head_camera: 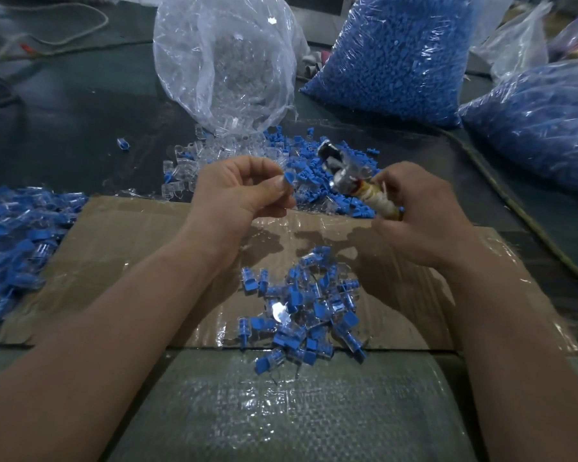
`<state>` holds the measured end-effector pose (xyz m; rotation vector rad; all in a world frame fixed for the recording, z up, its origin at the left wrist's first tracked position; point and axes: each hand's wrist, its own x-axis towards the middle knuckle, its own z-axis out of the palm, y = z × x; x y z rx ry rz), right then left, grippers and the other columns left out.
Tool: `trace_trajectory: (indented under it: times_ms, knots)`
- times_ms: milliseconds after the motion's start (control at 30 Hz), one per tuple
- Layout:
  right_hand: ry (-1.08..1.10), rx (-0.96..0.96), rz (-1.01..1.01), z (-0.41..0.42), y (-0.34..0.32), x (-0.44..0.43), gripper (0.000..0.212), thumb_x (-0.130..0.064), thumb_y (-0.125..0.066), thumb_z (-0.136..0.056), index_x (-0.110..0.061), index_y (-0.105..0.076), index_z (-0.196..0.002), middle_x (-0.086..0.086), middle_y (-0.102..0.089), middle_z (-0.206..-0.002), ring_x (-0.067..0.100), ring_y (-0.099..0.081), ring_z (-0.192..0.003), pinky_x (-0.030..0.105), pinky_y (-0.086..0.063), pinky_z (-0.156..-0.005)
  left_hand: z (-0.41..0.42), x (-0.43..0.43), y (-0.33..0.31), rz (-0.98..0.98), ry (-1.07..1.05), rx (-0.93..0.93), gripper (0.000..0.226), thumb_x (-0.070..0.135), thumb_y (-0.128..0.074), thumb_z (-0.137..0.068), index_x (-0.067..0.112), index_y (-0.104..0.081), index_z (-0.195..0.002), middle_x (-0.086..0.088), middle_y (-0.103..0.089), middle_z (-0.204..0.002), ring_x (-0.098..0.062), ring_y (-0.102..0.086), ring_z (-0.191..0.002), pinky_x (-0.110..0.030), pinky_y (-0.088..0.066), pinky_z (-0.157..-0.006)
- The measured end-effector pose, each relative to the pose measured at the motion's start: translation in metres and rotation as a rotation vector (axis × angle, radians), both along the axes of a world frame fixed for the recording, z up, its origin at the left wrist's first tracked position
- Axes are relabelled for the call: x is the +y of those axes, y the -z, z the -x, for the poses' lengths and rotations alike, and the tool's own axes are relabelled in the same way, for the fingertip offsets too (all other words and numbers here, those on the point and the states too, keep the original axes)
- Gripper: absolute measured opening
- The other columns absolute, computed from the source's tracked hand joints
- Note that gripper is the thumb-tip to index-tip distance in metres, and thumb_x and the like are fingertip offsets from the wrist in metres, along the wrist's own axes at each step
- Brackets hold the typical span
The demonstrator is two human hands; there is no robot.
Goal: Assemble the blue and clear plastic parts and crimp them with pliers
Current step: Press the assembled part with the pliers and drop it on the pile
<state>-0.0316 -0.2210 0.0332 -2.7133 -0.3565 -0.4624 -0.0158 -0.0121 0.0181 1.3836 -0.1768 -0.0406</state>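
Note:
My left hand point(237, 191) pinches a small blue and clear plastic part point(289, 180) between thumb and fingers, held above the cardboard. My right hand point(424, 215) grips the taped handles of the pliers point(347, 175), whose metal jaws point up and left toward that part without touching it. Behind both hands lies a loose heap of blue pieces and clear pieces point(247, 158). A pile of joined blue and clear parts point(307, 308) sits on the cardboard below my hands.
A taped cardboard sheet point(121, 248) covers the near table. An open clear bag point(224, 61) holds clear pieces at the back; two full bags of blue pieces point(401, 55) stand at the right. More bagged parts point(10, 241) lie at the left. A cord point(501, 188) runs down the right side.

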Motion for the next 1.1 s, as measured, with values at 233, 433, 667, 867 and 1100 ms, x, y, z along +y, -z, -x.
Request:
trace_trajectory:
  times_ms: [233, 433, 667, 867, 1100]
  knots:
    - [-0.011, 0.153, -0.088, 0.001, 0.011, 0.022, 0.026, -0.015, -0.060, -0.073, -0.019, -0.045, -0.093, -0.007, -0.047, -0.084, 0.010, -0.043, -0.076, 0.022, -0.032, -0.060, 0.001, -0.003, 0.001, -0.066, -0.069, -0.110, 0.018, -0.007, -0.058, -0.081, 0.010, -0.059, -0.077, 0.003, -0.067, -0.061, -0.010, -0.065, -0.060, -0.020, -0.054, -0.060]
    - [-0.028, 0.220, -0.088, 0.002, 0.011, 0.026, 0.024, -0.015, -0.061, -0.076, -0.018, -0.045, -0.095, -0.009, -0.044, -0.084, 0.004, -0.041, -0.075, 0.021, -0.029, -0.058, 0.002, -0.004, 0.001, -0.075, -0.087, -0.107, 0.017, -0.006, -0.058, -0.081, 0.011, -0.060, -0.076, 0.002, -0.067, -0.065, -0.009, -0.065, -0.061, -0.019, -0.054, -0.061]
    - [-0.035, 0.235, -0.075, 0.004, 0.009, 0.027, 0.021, -0.015, -0.060, -0.076, -0.021, -0.043, -0.089, -0.011, -0.042, -0.076, 0.002, -0.037, -0.067, 0.021, -0.025, -0.055, 0.002, -0.004, 0.001, -0.084, -0.092, -0.122, 0.018, -0.006, -0.059, -0.081, 0.011, -0.060, -0.077, -0.001, -0.066, -0.070, -0.009, -0.065, -0.062, -0.018, -0.054, -0.060]
    - [-0.053, 0.242, -0.074, 0.005, 0.007, 0.030, 0.031, -0.015, -0.062, -0.075, -0.031, -0.036, -0.075, -0.014, -0.042, -0.073, 0.001, -0.038, -0.066, 0.022, -0.026, -0.055, 0.003, -0.006, 0.003, -0.120, -0.119, -0.146, 0.021, -0.007, -0.059, -0.081, 0.013, -0.060, -0.076, 0.001, -0.065, -0.069, -0.006, -0.064, -0.061, -0.017, -0.053, -0.060]
    - [-0.048, 0.226, -0.132, 0.005, 0.005, 0.034, 0.036, -0.011, -0.064, -0.072, -0.033, -0.036, -0.068, -0.014, -0.043, -0.068, 0.001, -0.040, -0.065, 0.022, -0.027, -0.055, 0.005, -0.007, 0.003, -0.159, -0.169, -0.193, 0.021, -0.006, -0.061, -0.082, 0.015, -0.060, -0.077, 0.000, -0.064, -0.071, -0.005, -0.064, -0.060, -0.017, -0.053, -0.060]
